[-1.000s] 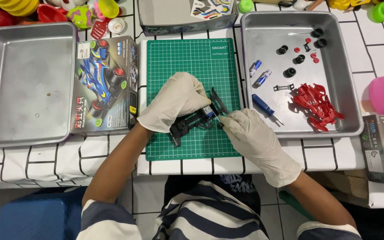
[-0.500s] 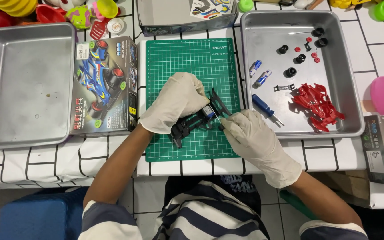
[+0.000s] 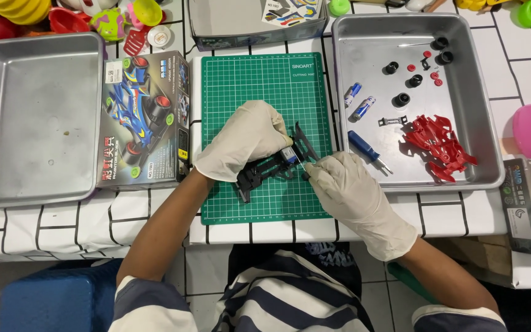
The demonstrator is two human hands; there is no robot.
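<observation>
Both hands wear white gloves over a green cutting mat [image 3: 247, 77]. My left hand [image 3: 244, 138] grips a black toy-car chassis [image 3: 265, 174] that rests tilted on the mat, with a small blue motor [image 3: 289, 155] showing near my fingertips. My right hand [image 3: 345, 184] pinches a thin metal tool [image 3: 302, 165] whose tip touches the chassis by the motor. Most of the tool is hidden inside my fist.
A metal tray [image 3: 477, 123] at the right holds a red car body [image 3: 440, 144], black wheels [image 3: 401, 98], two batteries [image 3: 357, 101] and a blue screwdriver [image 3: 364, 147]. An empty tray [image 3: 32, 117] and a toy-car box [image 3: 142, 120] lie left. Toys crowd the far edge.
My right hand has shifted slightly right and down at the chassis; the left hand keeps its hold and the chassis barely moves.
</observation>
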